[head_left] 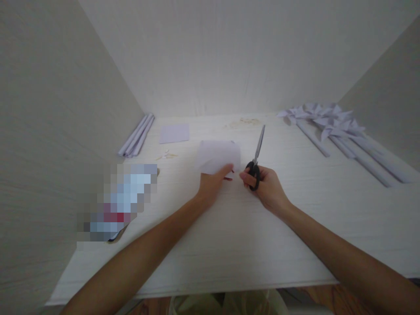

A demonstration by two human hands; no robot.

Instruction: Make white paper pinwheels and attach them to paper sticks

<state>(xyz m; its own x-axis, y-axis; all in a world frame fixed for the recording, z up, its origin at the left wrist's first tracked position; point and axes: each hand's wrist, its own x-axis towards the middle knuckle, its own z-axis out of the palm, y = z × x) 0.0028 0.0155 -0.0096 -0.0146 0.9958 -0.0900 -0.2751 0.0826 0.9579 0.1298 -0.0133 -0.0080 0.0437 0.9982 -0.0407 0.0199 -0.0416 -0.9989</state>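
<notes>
In the middle of the table, my left hand (213, 186) grips a sheet of pale paper (219, 155) near its lower edge, thumb on top and the other fingers underneath. The sheet bends slightly and its far edge curls. To the right, my right hand (262, 183) holds black-handled scissors (259, 146), with fingers through the handle loops. The blades point up and away, look closed together, and stand apart from the paper.
Several paper pinwheels (328, 120) on rolled sticks lie at the right. At the left are rolled paper tubes (137, 134), a flat paper square (174, 133), small yellowish-white bits (166, 155) and a blurred-out device (127, 201). Walls enclose three sides; a bin (226, 304) stands below the front edge.
</notes>
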